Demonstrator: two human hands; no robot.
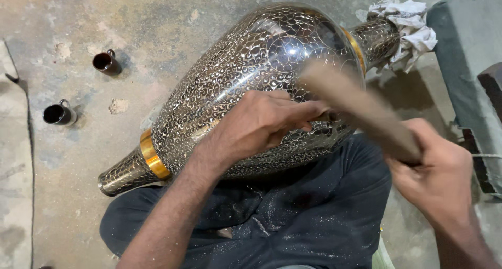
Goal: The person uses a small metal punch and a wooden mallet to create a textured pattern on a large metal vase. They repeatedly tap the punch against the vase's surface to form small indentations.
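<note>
A large engraved metal vase (246,75) with gold bands lies on its side across my lap, neck toward the upper right. My left hand (261,122) rests on its belly, fingers pinched on a small dark tool whose tip touches the metal. My right hand (436,172) grips a wooden mallet (355,104), blurred with motion, its head above the tool. A white cloth (408,26) is stuffed into the vase's mouth.
Two small dark cups (106,61) (58,113) stand on the concrete floor at left. A grey block (465,44) sits at the right edge. My dark trousers (293,211), dusted with metal specks, lie under the vase.
</note>
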